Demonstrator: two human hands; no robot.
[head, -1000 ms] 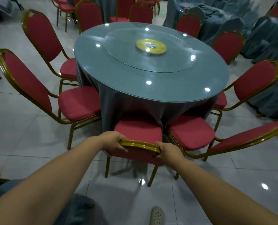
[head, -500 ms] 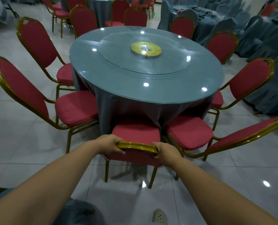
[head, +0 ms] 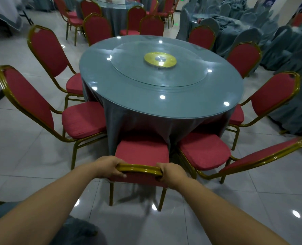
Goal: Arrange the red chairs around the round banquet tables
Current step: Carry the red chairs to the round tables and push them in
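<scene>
A red chair (head: 142,150) with a gold frame stands right in front of me, its seat partly under the grey cloth of the round banquet table (head: 122,96). My left hand (head: 108,166) grips the left end of its top rail and my right hand (head: 172,172) grips the right end. Several other red chairs ring the table: one at near left (head: 84,119), one at near right (head: 204,153), others further round.
A glass turntable with a gold hub (head: 160,59) sits on the table. A second table (head: 115,7) with red chairs stands at the back. Chairs in grey covers (head: 244,30) fill the right side. Tiled floor lies around me.
The chair has slid a little further under the table with both hands still on its rail. The view has tilted up, showing more of the far room.
</scene>
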